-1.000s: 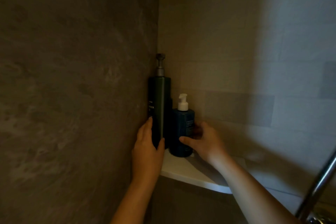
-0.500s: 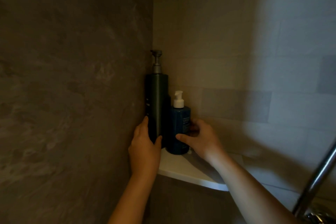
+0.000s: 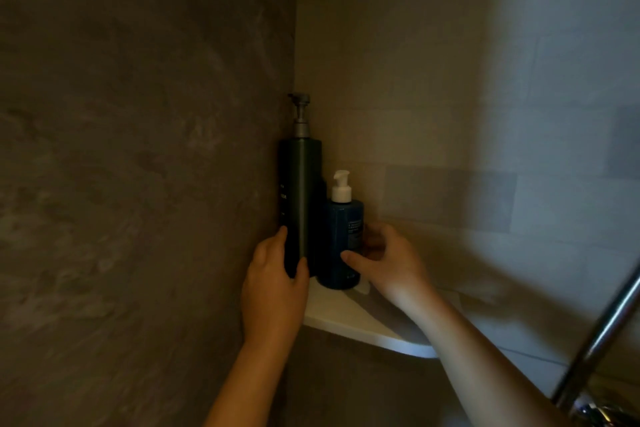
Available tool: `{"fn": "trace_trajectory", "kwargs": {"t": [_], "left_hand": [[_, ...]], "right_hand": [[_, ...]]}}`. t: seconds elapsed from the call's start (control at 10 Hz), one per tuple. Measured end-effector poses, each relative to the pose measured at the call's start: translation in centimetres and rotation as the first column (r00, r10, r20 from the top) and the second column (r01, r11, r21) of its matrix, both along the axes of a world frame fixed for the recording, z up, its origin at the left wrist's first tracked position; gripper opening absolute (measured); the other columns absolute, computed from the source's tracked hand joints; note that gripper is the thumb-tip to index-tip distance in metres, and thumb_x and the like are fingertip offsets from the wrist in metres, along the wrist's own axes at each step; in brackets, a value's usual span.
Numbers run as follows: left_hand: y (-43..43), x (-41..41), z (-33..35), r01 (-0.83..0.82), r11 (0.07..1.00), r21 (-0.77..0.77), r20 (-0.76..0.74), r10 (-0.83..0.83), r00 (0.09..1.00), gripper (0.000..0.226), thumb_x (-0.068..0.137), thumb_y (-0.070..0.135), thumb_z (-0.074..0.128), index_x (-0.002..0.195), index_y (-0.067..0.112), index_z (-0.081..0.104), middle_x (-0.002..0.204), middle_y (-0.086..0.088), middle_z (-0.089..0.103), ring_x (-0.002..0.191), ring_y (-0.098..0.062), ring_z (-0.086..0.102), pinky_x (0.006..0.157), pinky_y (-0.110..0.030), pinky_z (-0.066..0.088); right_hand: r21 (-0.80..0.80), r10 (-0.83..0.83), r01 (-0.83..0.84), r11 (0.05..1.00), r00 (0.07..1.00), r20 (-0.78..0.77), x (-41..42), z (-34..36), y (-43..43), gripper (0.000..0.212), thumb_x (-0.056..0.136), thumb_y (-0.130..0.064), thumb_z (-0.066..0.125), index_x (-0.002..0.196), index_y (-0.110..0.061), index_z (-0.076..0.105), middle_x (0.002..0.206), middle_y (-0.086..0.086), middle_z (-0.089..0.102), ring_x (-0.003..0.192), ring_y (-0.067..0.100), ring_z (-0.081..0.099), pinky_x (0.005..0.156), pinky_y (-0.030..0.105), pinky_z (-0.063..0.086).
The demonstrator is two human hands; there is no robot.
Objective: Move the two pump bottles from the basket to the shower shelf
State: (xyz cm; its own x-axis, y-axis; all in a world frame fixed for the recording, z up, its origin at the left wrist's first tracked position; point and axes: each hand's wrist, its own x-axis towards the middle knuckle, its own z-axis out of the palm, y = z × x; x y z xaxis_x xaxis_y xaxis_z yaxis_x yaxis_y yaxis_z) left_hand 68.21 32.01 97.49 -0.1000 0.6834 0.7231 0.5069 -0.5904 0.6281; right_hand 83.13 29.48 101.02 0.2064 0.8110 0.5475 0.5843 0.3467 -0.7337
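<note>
Two pump bottles stand upright on the shower shelf (image 3: 349, 317), tucked into the corner where the walls meet. The tall dark green bottle (image 3: 300, 198) is a smooth, straight cylinder with a grey pump head; its base is hidden behind my left hand (image 3: 275, 282), and the pale lettering down its side is too dim to read. Just beside it on the right, touching or nearly so, is the short blue bottle (image 3: 341, 243), rounder in the shoulder, with a white pump and a small label whose print I cannot make out.

My left hand is curled around the lower part of the green bottle, forefinger up its left side and thumb pressed on its front. My right hand (image 3: 388, 262) is half open beside the blue bottle: the thumb tip rests against its front, while the fingers reach around behind it in shadow, so I cannot tell whether they actually press on it.

The shelf is a white, smooth, curved-edged corner ledge; my right forearm cuts off part of its rim. The left wall (image 3: 138, 149) is mottled grey-brown stone, the right wall (image 3: 485, 114) pale rectangular tiles. One shiny metal pipe (image 3: 602, 333) slants across the lower right corner, cut off by the frame.
</note>
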Motion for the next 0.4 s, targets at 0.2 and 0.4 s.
{"fn": "trace_trajectory", "kwargs": {"t": [0.2, 0.4], "left_hand": [[-2.9, -0.9, -0.5, 0.027, 0.998, 0.059, -0.099, -0.021, 0.995, 0.040, 0.087, 0.018, 0.054, 0.126, 0.015, 0.045, 0.131, -0.009, 0.051, 0.114, -0.021, 0.049, 0.094, -0.035, 0.043], [-6.3, -1.3, -1.9, -0.020, 0.998, 0.053, -0.206, 0.030, 0.978, 0.037, 0.088, 0.024, 0.050, 0.124, 0.017, 0.048, 0.131, -0.005, 0.052, 0.120, -0.018, 0.044, 0.098, -0.034, 0.035]], "right_hand": [[0.126, -0.204, 0.179, 0.976, 0.954, 0.222, -0.4, -0.7, -3.3, 0.041, 0.082, -0.036, 0.058, 0.119, -0.019, 0.049, 0.104, -0.005, 0.054, 0.088, 0.005, 0.046, 0.062, 0.010, 0.031], [0.255, -0.350, 0.258, 0.932, 0.825, 0.444, -1.6, -2.6, -7.8, 0.034, 0.084, -0.035, 0.053, 0.111, -0.014, 0.054, 0.103, 0.004, 0.059, 0.089, 0.018, 0.055, 0.070, 0.023, 0.041]]}}
